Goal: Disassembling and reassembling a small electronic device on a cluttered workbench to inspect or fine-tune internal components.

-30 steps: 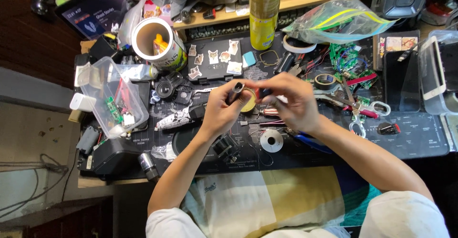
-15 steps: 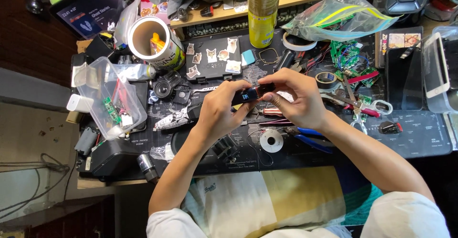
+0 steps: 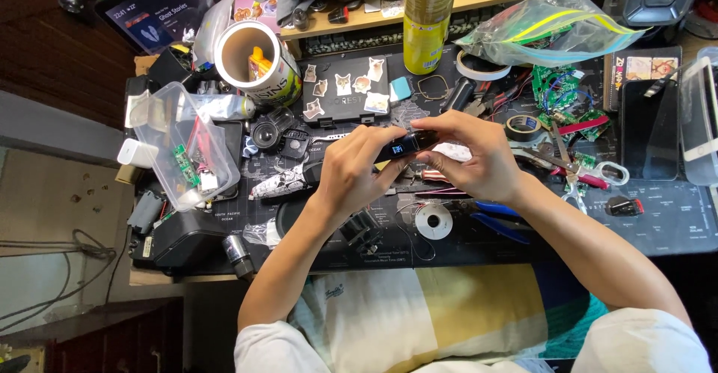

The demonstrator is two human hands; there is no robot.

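You turned small black gadget (image 3: 406, 146); little blue screen now faced up. Left hand (image 3: 351, 175) and right hand (image 3: 475, 156) both pinched it above bench (image 3: 673, 223).

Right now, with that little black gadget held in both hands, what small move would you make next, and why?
Probably tilt the small black device a little toward the face to read it. Its tiny screen glows blue, and both the left hand and the right hand pinch it above the cluttered dark mat, so nothing needs freeing first.
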